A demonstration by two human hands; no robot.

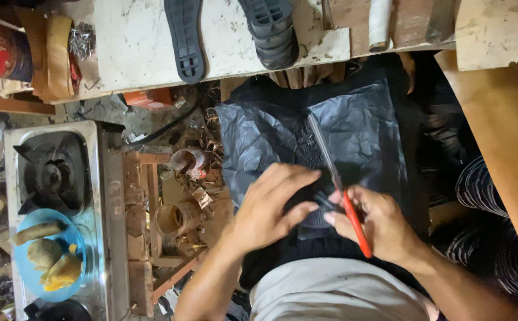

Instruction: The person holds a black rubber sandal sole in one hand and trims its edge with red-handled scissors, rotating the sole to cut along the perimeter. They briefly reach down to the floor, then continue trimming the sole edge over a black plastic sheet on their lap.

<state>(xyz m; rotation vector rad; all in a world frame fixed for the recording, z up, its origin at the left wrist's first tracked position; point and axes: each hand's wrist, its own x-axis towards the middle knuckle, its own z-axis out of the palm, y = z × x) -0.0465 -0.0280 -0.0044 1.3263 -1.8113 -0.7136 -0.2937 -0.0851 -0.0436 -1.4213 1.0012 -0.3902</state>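
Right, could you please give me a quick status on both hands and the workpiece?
Left hand gripping black shoe sole on lap. Right hand holding red-handled blade against sole. Black plastic sheet underneath; nothing blocking.

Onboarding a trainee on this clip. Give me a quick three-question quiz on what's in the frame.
1. True or false: the right hand holds a red-handled tool.
2. What does the left hand press on? A) blue plate B) dark sole piece C) gas stove
3. Which item lies flat on the white board at top?

Key: 1 true. 2 B, the dark sole piece. 3 a black shoe sole.
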